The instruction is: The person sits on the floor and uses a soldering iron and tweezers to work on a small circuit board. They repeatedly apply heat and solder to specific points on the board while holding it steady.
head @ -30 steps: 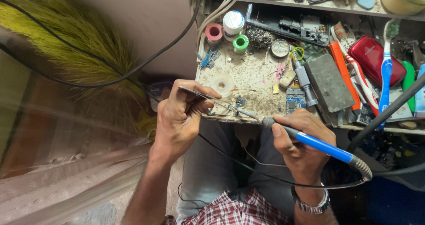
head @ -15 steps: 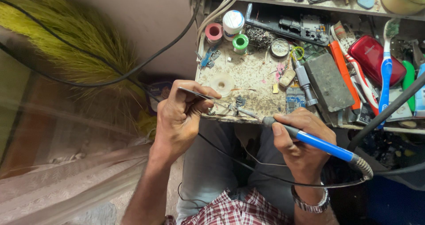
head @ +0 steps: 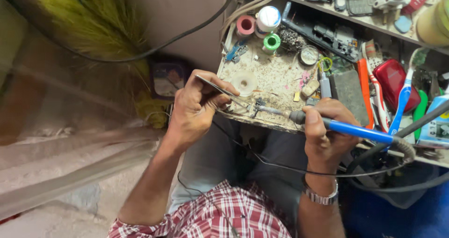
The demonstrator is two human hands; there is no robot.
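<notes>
My left hand [head: 196, 108] grips thin metal tweezers [head: 220, 89] whose tips reach a small metal part [head: 256, 106] at the near edge of a stained work board [head: 276, 79]. My right hand [head: 325, 131] holds a blue-handled soldering iron [head: 355, 130]; its metal tip points left and meets the same small part. A black cord runs from the iron's back end down across my lap. A metal watch sits on my right wrist.
Pink, white and green spools [head: 258, 26] stand at the board's far edge. Blue and red toothbrushes [head: 397, 109], a red case [head: 394, 81], a dark block [head: 348, 95] and several small tools crowd the right. A yellow-green broom [head: 93, 22] lies at left.
</notes>
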